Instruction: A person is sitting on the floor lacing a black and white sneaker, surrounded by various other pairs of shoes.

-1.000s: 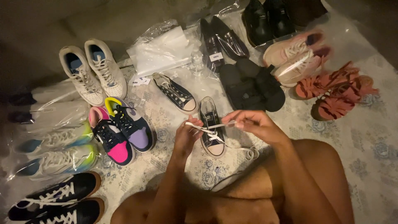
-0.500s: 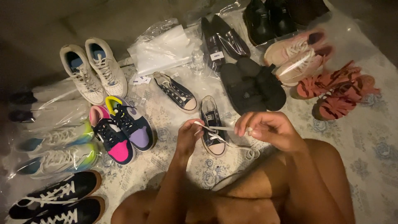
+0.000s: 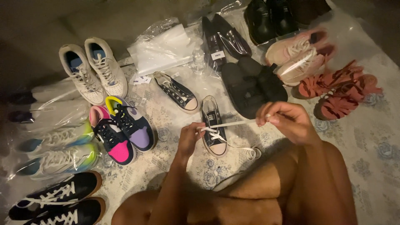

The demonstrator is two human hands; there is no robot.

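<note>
Lying on the patterned floor covering (image 3: 375, 137), a pink and purple pair of sneakers (image 3: 121, 129) sits left of the dark sneaker (image 3: 213, 125). The left hand (image 3: 189, 137) seems to pinch its white lace (image 3: 233, 123) by the eyelets; the right hand (image 3: 287, 121) has fingers clamped on the lace's end, pulled taut.

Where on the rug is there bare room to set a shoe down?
Bare rug lies right of the right hand, below the red sandals. A smaller patch sits between the pink-and-purple sneakers and the left hand. The top and left edge are crowded.
</note>
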